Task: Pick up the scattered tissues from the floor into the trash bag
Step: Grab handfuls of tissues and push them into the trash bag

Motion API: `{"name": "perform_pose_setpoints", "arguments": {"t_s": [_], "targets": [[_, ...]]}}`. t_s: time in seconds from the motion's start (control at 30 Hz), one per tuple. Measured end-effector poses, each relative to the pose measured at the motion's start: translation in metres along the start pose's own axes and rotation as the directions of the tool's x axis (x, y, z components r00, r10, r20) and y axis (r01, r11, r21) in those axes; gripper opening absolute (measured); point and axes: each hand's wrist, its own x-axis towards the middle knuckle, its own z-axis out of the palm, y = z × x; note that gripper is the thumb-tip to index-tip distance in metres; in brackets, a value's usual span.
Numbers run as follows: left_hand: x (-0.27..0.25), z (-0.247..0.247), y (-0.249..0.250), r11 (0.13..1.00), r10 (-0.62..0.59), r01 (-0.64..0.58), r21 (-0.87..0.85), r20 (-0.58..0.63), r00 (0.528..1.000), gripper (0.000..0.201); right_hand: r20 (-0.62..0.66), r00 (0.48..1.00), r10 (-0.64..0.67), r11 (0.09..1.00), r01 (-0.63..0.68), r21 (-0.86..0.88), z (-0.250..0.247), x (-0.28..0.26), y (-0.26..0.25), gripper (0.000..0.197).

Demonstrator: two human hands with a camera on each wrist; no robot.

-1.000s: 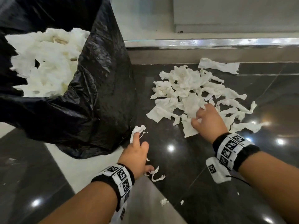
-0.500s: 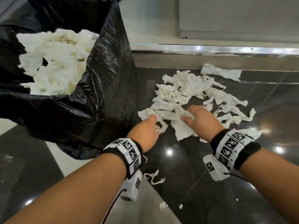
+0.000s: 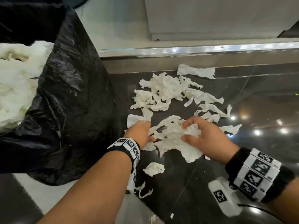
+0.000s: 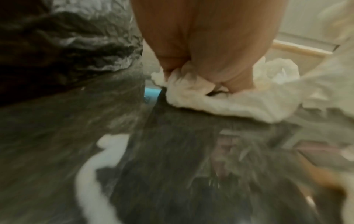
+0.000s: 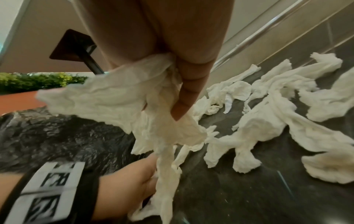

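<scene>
1. Change observed: a second ago the left hand (image 3: 140, 132) was working a small scrap close to the black plastic trash bag (image 3: 72, 101), apart from the main heap. It has since moved across to the near edge of the heap and now works alongside the right hand (image 3: 208, 141).

2. Right hand: earlier it lay pressed on the pile. Its fingers are now clenched round a crumpled wad of white tissue (image 3: 174, 139), with loose strips trailing from it to the glossy dark tiled floor (image 3: 242, 159). The right wrist view confirms the fingers (image 5: 189, 84) curled into the paper.

3. Left hand: fingers bent down onto tissue at the left end of the same bunch. The left wrist view shows the fingertips (image 4: 235, 75) digging into white paper on the floor; I judge this a grasp.

4. Location of the remaining work: a loose spread of torn white tissue strips (image 3: 168, 91) lies on the floor beyond both hands. One small white crumpled piece (image 3: 153, 168) and a few thin white scraps (image 3: 144, 189) lie nearer the person.

5. Bag: stands just left of the hands, mouth open, already holding a large mass of white tissue (image 3: 17, 81).

6. Assessment: both hands have shifted from scattered picking to gathering one joint bundle. The next transfer to the bag looks imminent; trailing strips may drop during the lift.
</scene>
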Motion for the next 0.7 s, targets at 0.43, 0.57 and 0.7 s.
{"name": "perform_pose_setpoints", "arguments": {"t_s": [0.43,0.57,0.7], "targets": [[-0.063,-0.012,0.000,0.967,0.112,-0.142,-0.212,-0.150,0.982,0.022,-0.284,0.931,0.229,0.937,-0.131,0.324,-0.032,0.042,0.016,0.019],[-0.089,0.026,0.009,0.957,0.289,-0.288,-0.040,0.021,0.957,0.052,-0.271,0.947,0.174,0.985,-0.172,0.031,-0.024,0.049,0.038,0.044],[-0.095,0.049,0.010,0.950,0.280,-0.298,0.094,0.171,0.945,0.030,0.067,0.995,0.076,0.908,-0.041,-0.416,0.018,0.044,0.061,0.082]]}}
